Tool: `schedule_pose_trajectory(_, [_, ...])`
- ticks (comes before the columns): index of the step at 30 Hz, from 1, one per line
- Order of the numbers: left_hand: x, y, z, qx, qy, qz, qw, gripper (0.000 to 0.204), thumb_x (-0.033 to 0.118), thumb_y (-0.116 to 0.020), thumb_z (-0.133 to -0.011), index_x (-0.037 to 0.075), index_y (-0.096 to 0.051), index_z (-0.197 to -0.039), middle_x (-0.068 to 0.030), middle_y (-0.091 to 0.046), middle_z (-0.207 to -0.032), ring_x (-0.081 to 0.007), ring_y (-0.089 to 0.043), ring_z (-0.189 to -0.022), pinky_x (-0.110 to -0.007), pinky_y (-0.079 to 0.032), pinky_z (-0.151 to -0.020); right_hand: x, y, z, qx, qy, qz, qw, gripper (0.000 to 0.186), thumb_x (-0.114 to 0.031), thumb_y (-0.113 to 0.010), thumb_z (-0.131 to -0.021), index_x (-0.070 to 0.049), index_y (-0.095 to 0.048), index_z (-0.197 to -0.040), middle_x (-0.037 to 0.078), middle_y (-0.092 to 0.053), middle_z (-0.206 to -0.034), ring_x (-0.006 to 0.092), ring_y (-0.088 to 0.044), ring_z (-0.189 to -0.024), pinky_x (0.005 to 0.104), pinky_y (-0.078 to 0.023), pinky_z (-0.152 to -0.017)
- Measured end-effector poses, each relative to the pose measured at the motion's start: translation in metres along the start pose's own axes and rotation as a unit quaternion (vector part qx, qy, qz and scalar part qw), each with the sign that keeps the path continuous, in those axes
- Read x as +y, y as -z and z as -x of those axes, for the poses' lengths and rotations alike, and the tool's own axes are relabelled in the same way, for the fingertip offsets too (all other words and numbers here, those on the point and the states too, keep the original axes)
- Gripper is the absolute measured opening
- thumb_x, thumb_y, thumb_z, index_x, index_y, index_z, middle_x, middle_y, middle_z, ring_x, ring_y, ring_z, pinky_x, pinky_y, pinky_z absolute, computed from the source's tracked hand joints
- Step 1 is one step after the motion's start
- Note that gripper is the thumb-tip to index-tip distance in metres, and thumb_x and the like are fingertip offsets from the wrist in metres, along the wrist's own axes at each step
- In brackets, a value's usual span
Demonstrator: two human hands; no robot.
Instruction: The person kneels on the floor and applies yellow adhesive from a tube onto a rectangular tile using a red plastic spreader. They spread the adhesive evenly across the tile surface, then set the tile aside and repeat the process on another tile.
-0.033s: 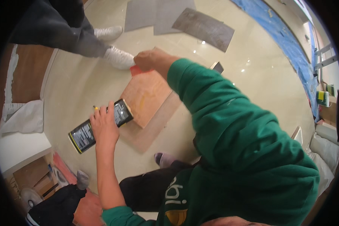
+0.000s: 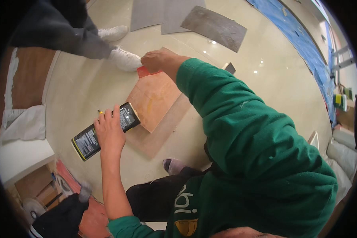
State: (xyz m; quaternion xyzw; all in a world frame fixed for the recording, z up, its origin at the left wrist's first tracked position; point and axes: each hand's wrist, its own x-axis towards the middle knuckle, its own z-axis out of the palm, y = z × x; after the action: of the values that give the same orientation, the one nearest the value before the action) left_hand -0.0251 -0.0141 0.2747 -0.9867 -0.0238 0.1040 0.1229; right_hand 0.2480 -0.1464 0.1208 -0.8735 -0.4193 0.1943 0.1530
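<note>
My left hand (image 2: 110, 131) is wrapped round a black rectangular can (image 2: 86, 143) with a yellow-green stripe near its base. The can is tipped far over, its top end at the left edge of a light wooden board (image 2: 162, 107). A yellowish smear shows on the middle of that board. At the board's far end, my closed right hand (image 2: 156, 62) grips a flat red spreader (image 2: 143, 72); its lower part shows beneath my fingers, the rest is hidden. Under the board lies a larger, pinkish-brown sheet (image 2: 148, 144).
Another person's white shoe (image 2: 125, 59) stands just beyond the red spreader. Grey tiles (image 2: 216, 27) lie at the far side. A small dark block (image 2: 229, 68) sits past my right sleeve. Blue sheeting (image 2: 301, 47) runs along the right; a white ledge (image 2: 27, 158) is at left.
</note>
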Motion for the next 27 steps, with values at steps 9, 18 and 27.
schedule_pose_trajectory(9, [-0.001, 0.005, 0.016, -0.052, 0.043, 0.018, 0.998, 0.082, -0.005, -0.075, -0.072, 0.010, -0.046, -0.147, -0.0135, -0.056, -0.126, -0.0355, -0.054, -0.124, -0.051, -0.035, -0.114, -0.033, -0.019, -0.011, 0.022, 0.030, 0.050, 0.998, 0.022, -0.021, -0.075, -0.086, -0.010, -0.080, -0.105, 0.010, -0.077, -0.108, 0.0282, -0.075, -0.103, 0.0395, -0.061, -0.084])
schedule_pose_trajectory(18, [-0.013, -0.007, 0.026, -0.023, 0.061, -0.002, 0.998, 0.075, -0.002, -0.074, -0.075, 0.009, -0.050, -0.145, -0.0139, -0.057, -0.124, -0.0352, -0.053, -0.125, -0.050, -0.037, -0.111, -0.041, -0.030, -0.014, 0.068, 0.082, 0.068, 0.992, 0.020, -0.023, -0.073, -0.087, -0.010, -0.079, -0.101, 0.010, -0.078, -0.107, 0.0274, -0.074, -0.103, 0.0399, -0.060, -0.087])
schedule_pose_trajectory(27, [0.000, 0.009, 0.011, -0.027, 0.030, -0.014, 0.999, 0.075, -0.005, -0.068, -0.077, 0.011, -0.049, -0.148, -0.0121, -0.060, -0.123, -0.0341, -0.057, -0.118, -0.048, -0.041, -0.107, -0.016, 0.003, 0.000, -0.005, 0.095, 0.097, 0.991, 0.023, -0.012, -0.063, -0.086, -0.006, -0.077, -0.103, 0.019, -0.075, -0.110, 0.0357, -0.072, -0.107, 0.0453, -0.057, -0.090])
